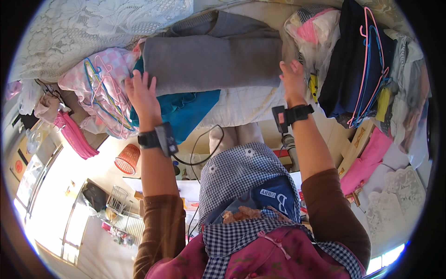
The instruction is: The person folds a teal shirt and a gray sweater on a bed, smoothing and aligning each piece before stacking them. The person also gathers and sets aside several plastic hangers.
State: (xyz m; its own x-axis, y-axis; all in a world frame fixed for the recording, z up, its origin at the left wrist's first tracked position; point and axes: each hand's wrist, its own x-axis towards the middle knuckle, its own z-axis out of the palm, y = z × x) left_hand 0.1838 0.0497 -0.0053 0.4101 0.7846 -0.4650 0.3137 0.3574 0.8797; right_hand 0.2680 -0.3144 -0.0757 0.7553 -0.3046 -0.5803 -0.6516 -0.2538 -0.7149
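A grey knitted sweater lies folded over on the bed in front of me, its ribbed neckline at the far side. My left hand is at the sweater's near left corner, fingers spread. At the right edge, my right hand has its fingers apart, with nothing held between them; whether the fingertips touch the fabric is unclear. Beneath the sweater's left part, a teal garment hangs over the bed's edge. Both wrists wear black straps with small devices.
Plastic hangers rest on pink checked fabric at left. More hangers lie on dark folded clothing at right, beside a clear plastic bag. A cream quilt covers the bed's edge. A cable loops between my arms; an orange basket stands below left.
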